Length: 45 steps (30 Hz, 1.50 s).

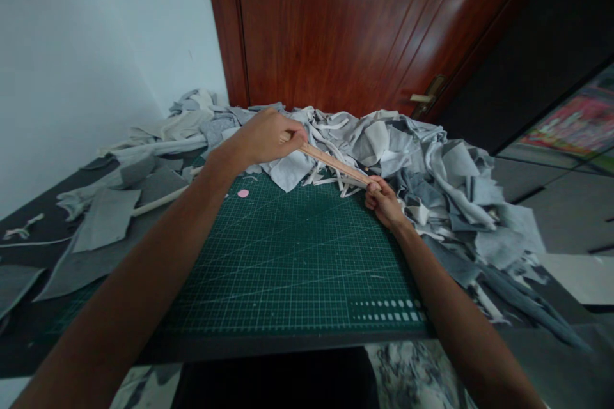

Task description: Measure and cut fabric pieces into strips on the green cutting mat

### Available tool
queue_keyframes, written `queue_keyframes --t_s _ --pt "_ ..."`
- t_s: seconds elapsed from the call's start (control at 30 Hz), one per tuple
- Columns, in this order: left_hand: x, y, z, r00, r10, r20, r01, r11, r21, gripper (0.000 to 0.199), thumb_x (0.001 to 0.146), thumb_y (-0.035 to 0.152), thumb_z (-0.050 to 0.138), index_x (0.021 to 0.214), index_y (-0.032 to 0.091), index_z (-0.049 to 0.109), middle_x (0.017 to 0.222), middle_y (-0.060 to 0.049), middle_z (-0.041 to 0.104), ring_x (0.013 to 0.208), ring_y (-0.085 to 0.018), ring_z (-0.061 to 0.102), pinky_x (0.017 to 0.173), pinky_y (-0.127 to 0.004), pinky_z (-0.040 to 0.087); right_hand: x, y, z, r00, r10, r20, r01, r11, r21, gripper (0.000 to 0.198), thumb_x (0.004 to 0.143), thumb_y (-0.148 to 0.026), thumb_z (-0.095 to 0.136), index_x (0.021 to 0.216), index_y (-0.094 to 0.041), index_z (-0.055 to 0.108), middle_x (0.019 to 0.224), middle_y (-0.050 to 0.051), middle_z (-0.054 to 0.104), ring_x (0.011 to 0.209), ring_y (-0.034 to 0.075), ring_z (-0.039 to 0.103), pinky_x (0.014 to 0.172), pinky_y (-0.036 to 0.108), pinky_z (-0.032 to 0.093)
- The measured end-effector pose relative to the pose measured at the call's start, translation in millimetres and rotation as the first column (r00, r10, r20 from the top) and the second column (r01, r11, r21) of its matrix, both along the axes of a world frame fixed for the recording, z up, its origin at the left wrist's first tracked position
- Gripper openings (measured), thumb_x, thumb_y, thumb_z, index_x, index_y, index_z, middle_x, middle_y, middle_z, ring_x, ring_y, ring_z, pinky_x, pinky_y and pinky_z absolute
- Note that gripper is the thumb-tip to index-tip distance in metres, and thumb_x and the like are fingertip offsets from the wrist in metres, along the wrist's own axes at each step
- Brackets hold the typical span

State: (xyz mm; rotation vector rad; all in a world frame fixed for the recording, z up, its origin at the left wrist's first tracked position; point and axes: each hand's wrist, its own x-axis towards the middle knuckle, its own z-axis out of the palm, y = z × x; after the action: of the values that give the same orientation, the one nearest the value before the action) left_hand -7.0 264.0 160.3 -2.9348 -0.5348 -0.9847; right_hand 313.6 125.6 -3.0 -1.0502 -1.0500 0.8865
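Between my two hands a narrow peach-coloured strip (334,162) stretches straight, slanting down to the right above the far part of the cutting mat. My left hand (271,135) pinches its upper left end with the fingers closed. At the lower right end, the fingers and thumb of my right hand (382,200) are closed on it. Whether the strip is cloth or leather I cannot tell. Beneath it lies the green gridded cutting mat (307,249). A small pink round piece (243,193) rests on the mat, right of my left forearm.
Grey and white cloth scraps (378,144) are heaped along the back and right side of the table. Flat grey cloth pieces (108,217) lie at the left, near a white cord (36,243). Behind the table stand a reddish wooden door (326,25) and a pale wall (110,38).
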Motion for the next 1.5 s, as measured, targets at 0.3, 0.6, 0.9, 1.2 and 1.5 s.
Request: queue_keyframes --t_s 0.3,0.6,0.9,1.2,1.5 --pt "0.7 -1.4 1.8 1.0 0.022 -0.016 -0.022 0.999 -0.04 0.033 0.082 0.026 0.049 0.088 0.022 0.081 0.059 0.0 0.064 0.054 -0.015 0.05 0.062 -0.03 0.035 -1.6 -0.8 1.0 0.999 0.009 -0.041 -0.009 1.0 0.009 0.043 0.075 -0.049 0.088 0.102 -0.029 0.06 0.068 -0.009 0.041 0.048 0.006 0.034 0.042 0.019 0.03" --pt "2.6 -9.8 2.5 0.986 0.129 0.107 -0.126 0.992 -0.029 0.033 0.089 0.026 0.046 0.088 0.02 0.079 0.063 -0.001 0.063 0.059 -0.016 0.052 0.065 -0.031 0.036 -2.6 0.1 1.7 0.999 -0.014 -0.044 0.015 1.0 0.013 0.045 0.074 -0.05 0.088 0.102 -0.029 0.061 0.07 -0.008 0.043 0.051 0.007 0.037 0.042 0.018 0.032" --pt "11.2 -14.5 -4.1 0.89 0.288 0.352 -0.251 0.957 -0.148 0.04 0.107 0.041 0.033 0.104 0.025 0.069 0.076 0.0 0.066 0.076 -0.02 0.059 0.077 -0.035 0.038 -3.0 2.3 0.9 0.999 -0.019 -0.037 0.02 1.0 0.024 0.044 0.076 -0.052 0.086 0.102 -0.028 0.061 0.071 -0.008 0.043 0.051 0.006 0.037 0.041 0.017 0.033" --pt "12.8 -15.6 -3.7 0.878 0.293 0.378 -0.231 0.952 -0.2 0.046 0.109 0.05 0.026 0.11 0.027 0.065 0.074 0.002 0.06 0.082 -0.019 0.056 0.083 -0.036 0.036 -3.7 3.2 0.5 1.0 -0.017 -0.023 0.018 0.998 0.052 0.044 0.078 -0.054 0.084 0.104 -0.029 0.059 0.065 -0.01 0.041 0.047 0.007 0.033 0.04 0.018 0.031" --pt "10.8 -16.8 -2.4 0.878 0.345 0.331 -0.275 0.931 -0.24 0.05 0.109 0.055 0.019 0.117 0.029 0.062 0.076 0.003 0.06 0.083 -0.021 0.053 0.082 -0.036 0.033 -6.3 2.9 1.3 0.999 -0.033 -0.026 0.035 0.997 0.071 0.042 0.08 -0.054 0.083 0.103 -0.028 0.059 0.064 -0.01 0.04 0.046 0.006 0.032 0.04 0.018 0.029"
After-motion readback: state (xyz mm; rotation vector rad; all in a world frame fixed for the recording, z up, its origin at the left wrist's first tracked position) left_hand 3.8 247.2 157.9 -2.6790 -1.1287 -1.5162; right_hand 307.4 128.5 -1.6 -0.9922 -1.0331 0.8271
